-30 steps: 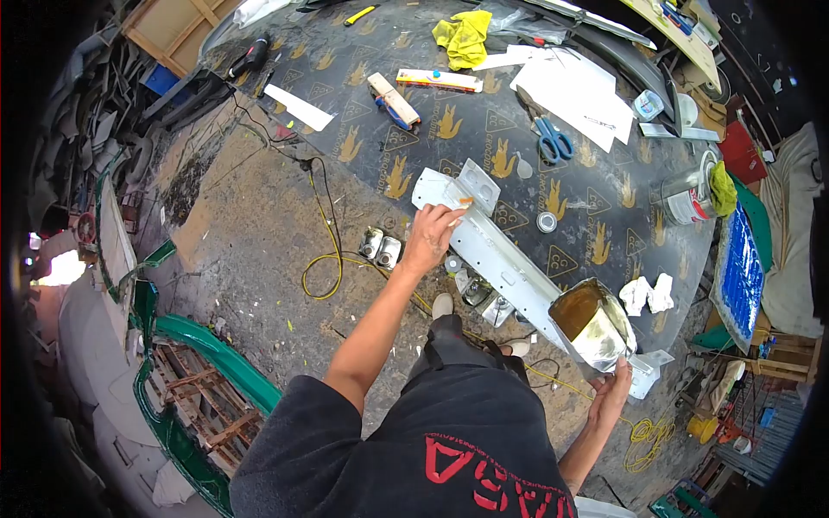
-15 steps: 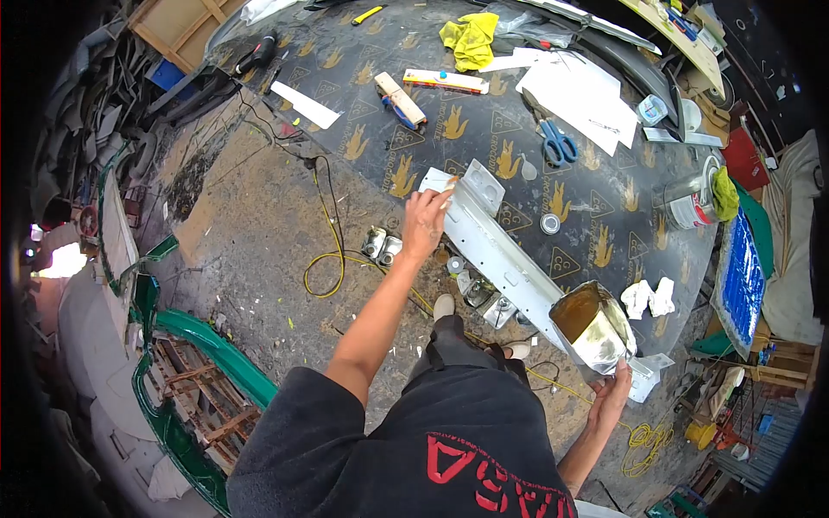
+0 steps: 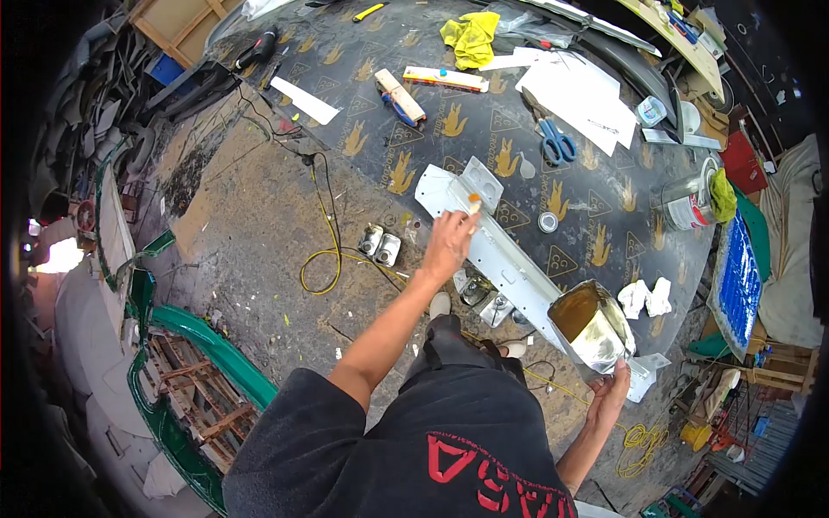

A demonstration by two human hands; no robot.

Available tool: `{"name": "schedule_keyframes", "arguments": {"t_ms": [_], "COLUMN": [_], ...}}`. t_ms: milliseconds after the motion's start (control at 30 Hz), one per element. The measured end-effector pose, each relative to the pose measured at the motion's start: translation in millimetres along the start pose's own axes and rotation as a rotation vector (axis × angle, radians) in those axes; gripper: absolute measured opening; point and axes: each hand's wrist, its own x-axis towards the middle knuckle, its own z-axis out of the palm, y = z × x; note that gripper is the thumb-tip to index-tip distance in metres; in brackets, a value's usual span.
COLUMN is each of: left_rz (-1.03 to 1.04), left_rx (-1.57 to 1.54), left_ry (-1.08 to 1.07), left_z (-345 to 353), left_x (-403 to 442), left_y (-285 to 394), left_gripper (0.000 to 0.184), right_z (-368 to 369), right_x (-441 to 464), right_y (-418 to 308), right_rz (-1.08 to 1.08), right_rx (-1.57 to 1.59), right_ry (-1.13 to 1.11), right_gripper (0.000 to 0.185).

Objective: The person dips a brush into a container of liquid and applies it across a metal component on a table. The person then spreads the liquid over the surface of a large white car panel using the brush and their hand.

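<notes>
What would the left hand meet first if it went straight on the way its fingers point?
Beyond the orange-tipped tool in its grip, the left hand would likely meet the side plate on the long pale part, though depth is unclear.

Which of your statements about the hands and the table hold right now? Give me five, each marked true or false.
1. The left hand holds a small orange-tipped tool. True.
2. The right hand is on the scissors. False: it is at the open tin; the scissors lie apart from both hands.
3. The scissors have blue handles. True.
4. The bright yellow cloth is stuffed inside the open tin. False: the bright yellow cloth lies on the table, toward its far side.
5. The long pale metal piece stretches between the two hands. True.
</notes>
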Motion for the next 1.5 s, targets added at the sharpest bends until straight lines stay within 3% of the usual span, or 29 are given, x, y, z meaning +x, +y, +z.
{"name": "schedule_keyframes", "arguments": {"t_ms": [233, 400, 500, 567, 633, 667, 767, 800, 1167, 1500], "left_rz": [-0.039, -0.275, -0.33, -0.33, -0.038, -0.014, 0.024, 0.04, 0.176, 0.257], "left_rx": [-0.257, -0.508, -0.324, -0.342, 0.041, 0.061, 0.067, 0.073, -0.035, -0.02], "left_ry": [-0.086, 0.14, 0.144, 0.151, 0.125, 0.059, -0.095, -0.139, -0.314, -0.391], "left_z": [-22, -18, -30, -32, -28, -23, -14, -9, 35, 87], "left_x": [12, 37, 49, 44, 34, 25, 5, -1, -39, -78], "left_y": [-6, -79, -82, -65, -49, -37, 6, 17, 114, 211], "left_gripper": [0.02, 0.02, 0.019, 0.017, 0.021, 0.028, 0.028, 0.029, 0.032, 0.031], "right_z": [4, 2, 3, -2, -3, -4, -12, -9, -68, -186], "right_x": [-3, -1, -5, -4, -6, -7, -10, -13, -39, -55], "right_y": [-2, -2, -3, 3, 1, 0, 0, 0, -2, 27], "right_rz": [0.007, 0.013, 0.007, -0.031, -0.012, 0.005, -0.009, -0.066, -0.029, -0.02], "right_rx": [0.0, 0.005, -0.004, -0.006, -0.003, 0.001, 0.003, 0.029, 0.076, 0.087], "right_ry": [0.005, -0.013, 0.006, 0.048, 0.045, 0.037, 0.029, 0.094, 0.234, 0.331], "right_gripper": [0.052, 0.052, 0.051, 0.041, 0.044, 0.048, 0.049, 0.037, 0.04, 0.046]}}
